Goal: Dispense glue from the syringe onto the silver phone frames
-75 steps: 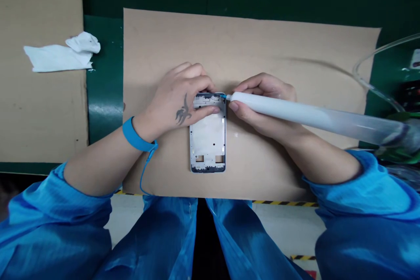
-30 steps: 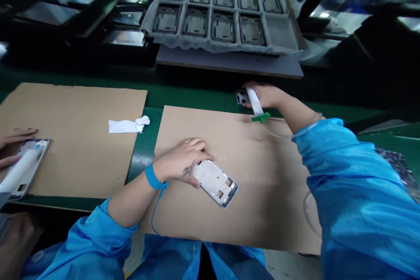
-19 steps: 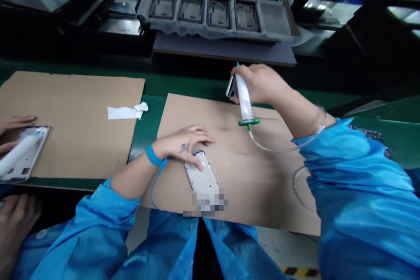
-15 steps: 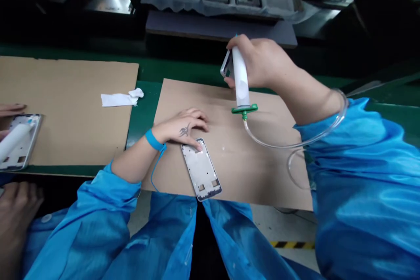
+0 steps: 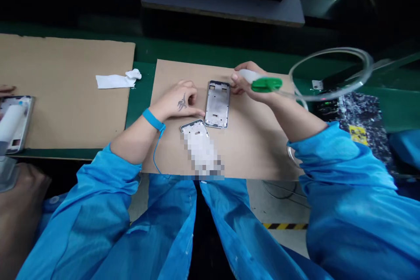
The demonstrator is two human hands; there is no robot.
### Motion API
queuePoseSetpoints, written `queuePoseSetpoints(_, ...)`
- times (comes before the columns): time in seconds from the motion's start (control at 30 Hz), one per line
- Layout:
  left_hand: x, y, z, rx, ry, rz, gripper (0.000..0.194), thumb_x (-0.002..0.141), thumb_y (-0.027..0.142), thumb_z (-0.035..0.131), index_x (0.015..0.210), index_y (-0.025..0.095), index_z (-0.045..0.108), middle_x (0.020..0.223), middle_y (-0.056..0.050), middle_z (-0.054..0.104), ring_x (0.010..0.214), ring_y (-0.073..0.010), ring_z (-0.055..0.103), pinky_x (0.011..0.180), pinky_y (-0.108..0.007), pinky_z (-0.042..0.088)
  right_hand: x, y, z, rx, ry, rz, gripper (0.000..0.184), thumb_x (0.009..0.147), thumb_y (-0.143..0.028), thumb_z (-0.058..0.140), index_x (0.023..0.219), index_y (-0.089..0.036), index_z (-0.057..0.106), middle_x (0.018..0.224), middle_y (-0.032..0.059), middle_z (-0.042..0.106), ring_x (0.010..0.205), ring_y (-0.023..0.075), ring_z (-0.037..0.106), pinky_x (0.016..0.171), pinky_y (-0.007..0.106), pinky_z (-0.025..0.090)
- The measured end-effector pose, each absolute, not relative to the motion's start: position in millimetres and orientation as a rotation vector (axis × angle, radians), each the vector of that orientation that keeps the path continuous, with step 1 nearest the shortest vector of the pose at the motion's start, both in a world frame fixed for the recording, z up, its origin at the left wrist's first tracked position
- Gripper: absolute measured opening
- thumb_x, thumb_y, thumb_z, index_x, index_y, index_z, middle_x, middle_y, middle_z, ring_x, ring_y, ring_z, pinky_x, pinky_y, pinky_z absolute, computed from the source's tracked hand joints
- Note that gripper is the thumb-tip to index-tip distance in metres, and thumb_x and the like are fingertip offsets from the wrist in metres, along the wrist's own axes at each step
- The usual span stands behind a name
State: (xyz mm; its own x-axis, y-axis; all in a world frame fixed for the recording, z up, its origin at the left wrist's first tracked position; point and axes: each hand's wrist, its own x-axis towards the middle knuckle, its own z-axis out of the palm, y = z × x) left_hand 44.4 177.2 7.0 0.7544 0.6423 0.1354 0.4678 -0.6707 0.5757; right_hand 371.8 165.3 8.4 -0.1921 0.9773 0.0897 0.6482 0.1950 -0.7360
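Observation:
A silver phone frame [image 5: 217,104] lies flat on the brown cardboard sheet [image 5: 259,140]. My left hand [image 5: 181,103] rests to its left, fingers loosely curled and apart from the stretched thumb, whose tip meets the frame's lower left edge. On the other side, my right hand [image 5: 251,82] is closed around a white dispensing syringe [image 5: 248,75] with a green cap [image 5: 267,84] and a clear tube [image 5: 331,96]. Its fingertips are by the frame's right edge; whether they touch it I cannot tell. Nearer to me lies a second phone frame [image 5: 198,140], tilted and partly blurred by pixelation.
A co-worker's hand [image 5: 28,183] and another phone frame [image 5: 28,116] are at the far left. White paper [image 5: 113,81] lies on the left cardboard [image 5: 82,96]. A grey shelf [image 5: 216,2] crosses the back. A speckled dark box [image 5: 361,118] stands at the right.
My right hand has come down toward me with the syringe, and the phone frame it carried now lies on the cardboard. My left thumb has left the nearer frame for this one.

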Motion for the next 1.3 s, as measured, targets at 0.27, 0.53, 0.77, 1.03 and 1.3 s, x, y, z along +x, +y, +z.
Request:
queuePoseSetpoints(0.27, 17, 175, 30, 2.506, 0.691, 0.095, 0.071, 0.082, 0.084, 0.083, 0.116, 0.021, 0.081, 0.135, -0.015, 0.066, 0.136, -0.0405, 0.058, 0.118, -0.054, 0.047, 357, 139, -10, -1.367, -1.962, 0.798, 0.093, 0.085, -0.081, 0.084, 0.157, -0.032, 0.052, 0.156, 0.0146, 0.071, 0.141, 0.0369, 0.071, 0.123, 0.059, 0.058)
queuePoseSetpoints(0.53, -4, 205, 27, 2.423, 0.647, 0.188, 0.082, 0.093, 0.088, 0.069, 0.149, 0.028, 0.075, 0.143, -0.013, 0.073, 0.133, -0.0370, 0.061, 0.118, -0.059, 0.052, 352, 135, -5, -1.380, -1.900, 0.913, 0.089, 0.087, -0.090, 0.077, 0.156, -0.037, 0.057, 0.154, 0.0108, 0.073, 0.149, 0.0368, 0.067, 0.128, 0.057, 0.054)
queuePoseSetpoints(0.77, 51, 165, 10, 2.407, 1.082, 0.531, 0.107, 0.085, 0.099, 0.069, 0.153, 0.016, 0.070, 0.144, -0.020, 0.069, 0.138, -0.0421, 0.060, 0.123, -0.060, 0.048, 346, 129, -18, -1.067, -1.514, 1.076, 0.091, 0.089, -0.098, 0.065, 0.150, -0.031, 0.063, 0.119, 0.0061, 0.086, 0.110, 0.0231, 0.080, 0.105, 0.040, 0.064)
queuePoseSetpoints(1.03, 51, 164, 2, 2.490, 0.921, 0.488, 0.091, 0.075, 0.102, 0.075, 0.119, 0.022, 0.078, 0.129, -0.017, 0.070, 0.129, -0.0419, 0.060, 0.115, -0.060, 0.048, 328, 105, -16, -1.180, -1.309, 1.146, 0.057, 0.079, -0.076, 0.095, 0.103, -0.030, 0.072, 0.074, -0.0022, 0.074, 0.052, 0.0158, 0.063, 0.046, 0.032, 0.052)
queuePoseSetpoints(1.3, 60, 155, 3, 2.481, 0.813, 0.500, 0.069, 0.086, 0.092, 0.074, 0.107, 0.027, 0.076, 0.137, -0.015, 0.070, 0.139, -0.0429, 0.058, 0.122, -0.064, 0.043, 313, 93, -7, -1.261, -1.505, 0.994, 0.050, 0.081, -0.075, 0.095, 0.089, -0.030, 0.073, 0.075, 0.0022, 0.074, 0.059, 0.0208, 0.066, 0.049, 0.036, 0.050)
